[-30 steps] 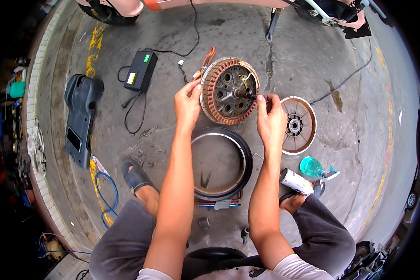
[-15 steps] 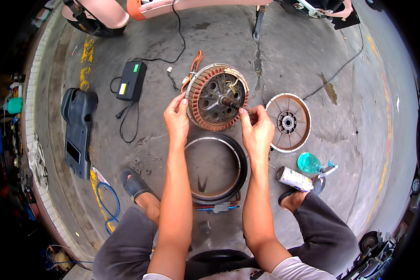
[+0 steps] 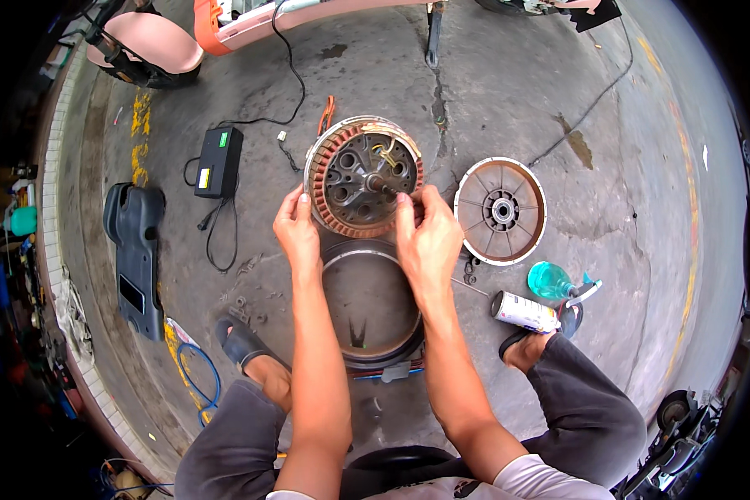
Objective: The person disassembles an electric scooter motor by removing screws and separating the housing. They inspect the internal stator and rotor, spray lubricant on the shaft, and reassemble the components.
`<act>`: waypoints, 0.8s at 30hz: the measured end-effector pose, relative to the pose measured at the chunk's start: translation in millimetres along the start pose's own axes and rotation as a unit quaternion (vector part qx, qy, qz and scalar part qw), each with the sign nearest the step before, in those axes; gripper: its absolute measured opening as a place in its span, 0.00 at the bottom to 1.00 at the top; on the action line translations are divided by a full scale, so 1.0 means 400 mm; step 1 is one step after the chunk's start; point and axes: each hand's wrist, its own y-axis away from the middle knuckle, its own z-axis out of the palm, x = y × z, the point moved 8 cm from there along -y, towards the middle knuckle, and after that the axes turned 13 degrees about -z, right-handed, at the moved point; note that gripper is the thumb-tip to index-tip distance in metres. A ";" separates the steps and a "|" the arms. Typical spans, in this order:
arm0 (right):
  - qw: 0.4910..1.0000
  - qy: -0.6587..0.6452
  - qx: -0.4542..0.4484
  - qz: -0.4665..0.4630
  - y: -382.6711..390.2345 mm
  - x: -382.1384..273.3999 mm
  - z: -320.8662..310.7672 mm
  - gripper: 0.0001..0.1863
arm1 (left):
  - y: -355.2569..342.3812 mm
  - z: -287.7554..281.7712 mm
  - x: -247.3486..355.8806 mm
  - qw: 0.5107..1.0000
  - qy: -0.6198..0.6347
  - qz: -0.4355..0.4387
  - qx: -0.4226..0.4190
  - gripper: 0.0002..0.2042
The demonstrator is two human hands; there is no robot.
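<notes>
A hub motor stator (image 3: 354,200) with copper windings round its rim and a central shaft is held up between my hands, its flat face tilted toward me. My left hand (image 3: 297,231) grips the left lower edge, thumb on the rim. My right hand (image 3: 427,237) closes on the lower right side by the end of the shaft; its fingertips are partly hidden. Orange wires (image 3: 328,112) come off the far side of the stator. Just below it lies a black wheel ring (image 3: 339,350) with a bright inner rim. A round, ribbed motor cover (image 3: 473,208) lies to the right.
On the left are a black charger (image 3: 218,162) with cables and a dark plastic panel (image 3: 133,233) bearing a phone (image 3: 131,294). A spray can (image 3: 521,311) and a green spray bottle (image 3: 548,280) stand out near my right foot. A pink scooter (image 3: 292,23) crosses the far side.
The view has shifted, so the floor things appear moved. The stator has turned slightly and sits a little more leftward in view; both hands stay on it.
</notes>
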 end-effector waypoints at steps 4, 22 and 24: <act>0.998 0.006 -0.004 -0.055 0.001 -0.078 0.028 0.12 | 0.006 -0.049 -0.056 0.997 0.058 -0.054 0.008 0.14; 1.000 0.007 0.011 0.008 0.005 -0.017 0.018 0.11 | 0.018 -0.034 -0.066 0.995 0.043 -0.080 -0.049 0.15; 1.000 -0.004 0.015 0.009 0.006 -0.013 0.017 0.12 | 0.020 -0.034 -0.065 0.995 0.036 -0.079 -0.045 0.15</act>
